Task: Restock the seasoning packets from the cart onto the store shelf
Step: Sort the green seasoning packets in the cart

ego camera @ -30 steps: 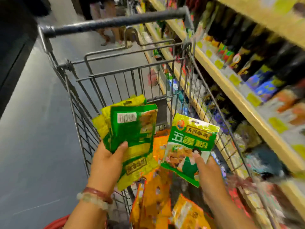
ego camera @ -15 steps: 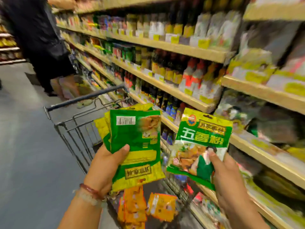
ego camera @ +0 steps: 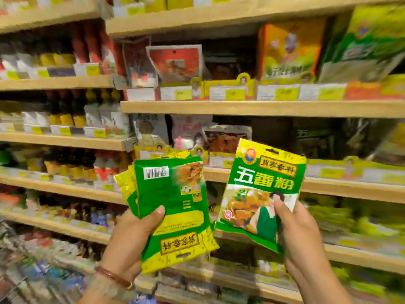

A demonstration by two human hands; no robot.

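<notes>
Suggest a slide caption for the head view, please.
Left hand holds a packet stack, right hand one packet, before the shelves.

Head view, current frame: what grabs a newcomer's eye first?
The green-and-yellow seasoning packets at centre: the left hand grips a fanned stack of packets, back side out and upside down, barcode showing. Beside it, the right hand pinches a single packet, front side out with bold white characters. Behind them run wooden shelves crowded with blurred bottles at left and pouches at right.
</notes>
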